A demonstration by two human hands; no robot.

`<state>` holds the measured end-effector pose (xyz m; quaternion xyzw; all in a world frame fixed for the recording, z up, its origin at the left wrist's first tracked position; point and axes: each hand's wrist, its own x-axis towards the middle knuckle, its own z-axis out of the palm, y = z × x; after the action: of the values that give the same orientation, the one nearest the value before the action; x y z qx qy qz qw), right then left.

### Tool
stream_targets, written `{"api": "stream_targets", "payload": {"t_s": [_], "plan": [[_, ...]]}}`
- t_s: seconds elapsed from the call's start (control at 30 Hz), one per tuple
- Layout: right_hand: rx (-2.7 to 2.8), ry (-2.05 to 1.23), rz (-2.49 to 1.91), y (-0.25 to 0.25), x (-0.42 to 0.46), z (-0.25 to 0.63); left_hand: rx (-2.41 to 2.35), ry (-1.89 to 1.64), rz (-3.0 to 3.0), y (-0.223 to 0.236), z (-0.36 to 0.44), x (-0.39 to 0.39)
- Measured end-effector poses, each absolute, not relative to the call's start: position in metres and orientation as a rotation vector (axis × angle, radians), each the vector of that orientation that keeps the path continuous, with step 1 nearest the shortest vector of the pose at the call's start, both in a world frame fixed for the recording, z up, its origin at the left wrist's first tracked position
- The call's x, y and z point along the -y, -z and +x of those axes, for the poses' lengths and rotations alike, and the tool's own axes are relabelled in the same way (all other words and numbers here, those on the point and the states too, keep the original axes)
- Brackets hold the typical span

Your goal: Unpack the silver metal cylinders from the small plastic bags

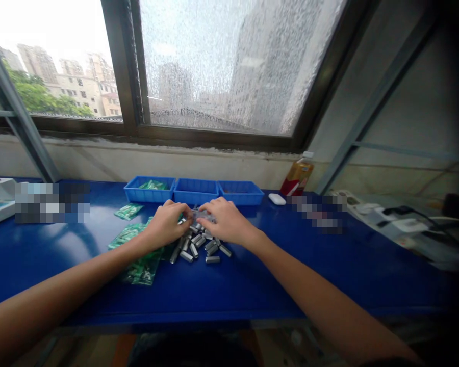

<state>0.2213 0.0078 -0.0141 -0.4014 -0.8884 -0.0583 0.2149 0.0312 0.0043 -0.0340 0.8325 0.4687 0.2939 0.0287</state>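
Bare forearms [84, 272], clear plastic [205, 216] between fingers [182, 208], metal cylinders [194, 250] nearby

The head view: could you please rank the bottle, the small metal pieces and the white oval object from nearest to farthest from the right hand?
1. Small metal pieces: just below the right hand.
2. White oval object: to its right, on the table.
3. Bottle: farther right and back.
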Motion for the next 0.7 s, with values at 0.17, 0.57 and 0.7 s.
{"api": "stream_targets", "payload": {"t_s": [0.17, 0.57, 0.7], "plan": [[2.502, -0.026, -1.01, 0.015, -0.006, 0.221, -1.326, -1.105, 2.575, 0.02, 0.019, 0.0], [1.808, -1.614, -0.836, 0.005, -0.011, 0.221, -0.978, -1.349, 2.918, 0.011, 0.024, 0.019], [1.769, -1.563, -0.894, 0.009, -0.011, 0.219, -1.035, -1.284, 2.922, 0.014, 0.022, 0.015]]}}
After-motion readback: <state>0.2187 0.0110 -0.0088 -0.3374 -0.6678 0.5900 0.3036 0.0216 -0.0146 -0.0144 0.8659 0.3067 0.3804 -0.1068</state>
